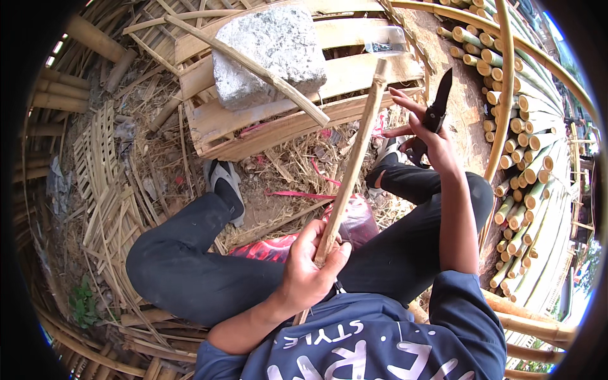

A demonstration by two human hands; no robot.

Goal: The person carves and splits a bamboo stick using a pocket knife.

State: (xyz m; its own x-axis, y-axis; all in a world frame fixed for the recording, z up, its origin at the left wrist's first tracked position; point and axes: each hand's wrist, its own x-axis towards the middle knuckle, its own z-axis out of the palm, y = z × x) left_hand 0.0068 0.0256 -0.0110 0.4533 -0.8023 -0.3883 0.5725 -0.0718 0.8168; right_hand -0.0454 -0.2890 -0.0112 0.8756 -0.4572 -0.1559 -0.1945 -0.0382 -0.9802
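Note:
My left hand (307, 272) is closed around the lower part of a pale bamboo stick (356, 161). The stick slants up and away to the right, its lower end running past my hand toward my shirt. In my right hand (437, 147), farther out and to the right of the stick's upper part, is a folding knife (437, 114). Its black blade points up, away from me. The knife lies across the palm, with several fingers stretched out to the left, and the blade is apart from the stick.
Ahead stands a low slatted wooden bench (221, 130) bearing a rough grey stone block (272, 47), another bamboo stick (250, 71) and a clear plastic container (384, 40). Cut bamboo poles (531, 152) are stacked at right. Shavings and woven bamboo strips (104, 183) litter the left ground.

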